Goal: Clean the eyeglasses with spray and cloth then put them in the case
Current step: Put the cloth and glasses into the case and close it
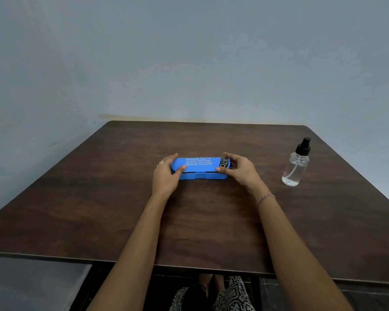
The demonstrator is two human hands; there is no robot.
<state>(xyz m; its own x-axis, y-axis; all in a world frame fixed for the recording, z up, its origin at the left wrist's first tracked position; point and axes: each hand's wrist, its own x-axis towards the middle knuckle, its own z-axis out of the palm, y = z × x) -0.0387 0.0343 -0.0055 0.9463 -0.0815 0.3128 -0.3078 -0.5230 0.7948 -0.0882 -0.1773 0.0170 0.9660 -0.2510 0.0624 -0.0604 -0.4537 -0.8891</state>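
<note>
Surface: dark brown wood-grain table (99,209) set against a plain grey-blue wall (189,52).
Left hand (166,173): curled round the left end of a blue plastic eyeglass case (198,168), fingers over the far side and top, thumb (181,168) pressed on the front of the lid; a ring (160,163) shows on one finger.
Right hand (240,169): wrapped round the right end of the same case, fingers arched over the top, thumb tip (219,169) on the front edge; a beaded bracelet (266,198) sits on the wrist.
Case: lying flat on the table between the two hands, long side facing the person, white print on its lid, a thin dark gap along the front between lid and base.
Black patterned piece (225,163): under the right fingers at the case's right end; what it is cannot be told.
Clear spray bottle with black pump top (295,164): upright, well to the right of the right hand, touched by neither.
Below the table edge: black-and-white patterned clothing (229,295) between the forearms.
</note>
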